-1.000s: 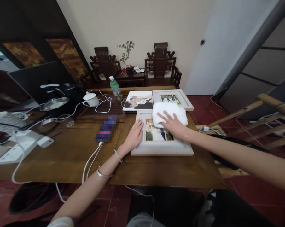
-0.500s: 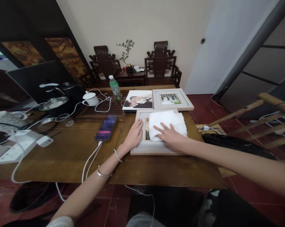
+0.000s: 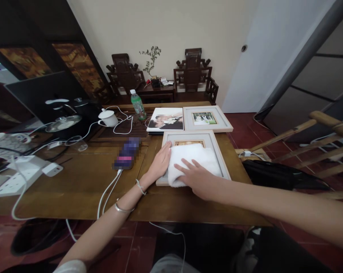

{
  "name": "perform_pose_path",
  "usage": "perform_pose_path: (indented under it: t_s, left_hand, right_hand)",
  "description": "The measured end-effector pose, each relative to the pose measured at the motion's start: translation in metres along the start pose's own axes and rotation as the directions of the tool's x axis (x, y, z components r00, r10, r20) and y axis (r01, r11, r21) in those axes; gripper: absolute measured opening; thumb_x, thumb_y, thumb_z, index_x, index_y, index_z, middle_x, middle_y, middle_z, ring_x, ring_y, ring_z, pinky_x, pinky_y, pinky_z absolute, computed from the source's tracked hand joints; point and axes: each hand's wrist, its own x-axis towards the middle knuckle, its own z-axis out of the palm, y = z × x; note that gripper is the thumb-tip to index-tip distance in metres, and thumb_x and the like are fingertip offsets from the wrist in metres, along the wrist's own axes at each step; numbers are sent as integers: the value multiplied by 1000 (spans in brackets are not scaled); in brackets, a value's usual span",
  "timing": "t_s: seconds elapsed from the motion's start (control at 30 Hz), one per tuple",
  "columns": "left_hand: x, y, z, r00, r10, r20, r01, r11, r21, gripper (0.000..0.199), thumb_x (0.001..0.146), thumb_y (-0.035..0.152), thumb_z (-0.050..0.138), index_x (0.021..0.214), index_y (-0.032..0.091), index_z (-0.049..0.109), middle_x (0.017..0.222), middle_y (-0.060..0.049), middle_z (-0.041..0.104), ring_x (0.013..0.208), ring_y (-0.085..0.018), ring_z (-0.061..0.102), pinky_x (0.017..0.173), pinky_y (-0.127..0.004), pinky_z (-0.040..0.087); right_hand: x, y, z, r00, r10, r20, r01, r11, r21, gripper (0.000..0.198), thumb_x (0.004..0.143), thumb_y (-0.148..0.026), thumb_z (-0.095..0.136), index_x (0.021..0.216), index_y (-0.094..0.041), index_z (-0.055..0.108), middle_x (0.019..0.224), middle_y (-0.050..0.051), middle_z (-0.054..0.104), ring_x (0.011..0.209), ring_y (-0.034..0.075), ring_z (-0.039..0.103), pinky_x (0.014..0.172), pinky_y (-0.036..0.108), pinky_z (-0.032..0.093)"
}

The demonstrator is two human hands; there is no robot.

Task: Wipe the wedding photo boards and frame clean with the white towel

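A folded white towel [image 3: 208,155] lies on a pale wooden picture frame [image 3: 217,146] near the table's front edge. My right hand [image 3: 200,178] bears down on the towel and holds it from above, fingers bent and somewhat apart, toward the frame's lower edge. Along the frame's left edge rests my left hand [image 3: 159,162], its fingers stretched out and touching the rim. The towel hides most of the picture inside; only its top strip shows. Behind stands a second framed photo [image 3: 227,123], beside a white-edged photo panel [image 3: 170,113].
A phone [image 3: 127,153] with white cables lies left of my left hand. Farther left are a power strip [image 3: 14,178], a clear cup [image 3: 78,143], a lidded white cup [image 3: 108,118] and a kettle [image 3: 86,108]. A green bottle [image 3: 137,105] stands at the back of the table [image 3: 83,182].
My right hand and the towel have moved toward me and slightly left over the frame, uncovering the picture's top edge. My left hand stays at the frame's left side.
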Motion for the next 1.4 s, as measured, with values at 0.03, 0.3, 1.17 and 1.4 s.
perform_pose_path:
  t_s: [0.03,0.3,1.17,1.4]
  left_hand:
    - [0,1,0,1000,-9,-13,9,1000,-29,57,98,43,20,138,8,42,147,-13,39,138,-19,34,117,-38,22]
    - [0,-4,3,999,-5,-46,1,996,-86,59,97,47,24,142,11,37,151,-12,32,140,-18,29,118,-38,18]
    - [1,-16,6,993,113,26,-116,980,163,46,95,33,33,130,11,51,143,-14,46,139,-25,31,116,-48,23]
    - [1,-13,5,993,111,37,-116,974,193,48,94,27,31,129,2,51,141,-19,46,140,-25,30,117,-43,23]
  right_hand:
    - [9,6,3,1000,3,-25,-4,1000,-29,48,79,-9,57,126,-15,58,153,13,27,138,38,23,109,53,29]
    - [81,59,2,966,145,-213,-189,961,-203,33,90,-13,47,117,-16,66,148,10,38,138,35,24,111,52,25]
    - [-49,28,17,990,144,-4,-143,979,-146,29,79,-14,61,106,-18,70,141,15,47,129,35,42,98,50,40]
    - [-21,9,6,999,50,-12,-52,986,-156,34,73,-19,68,107,-15,69,140,18,46,127,35,43,98,47,40]
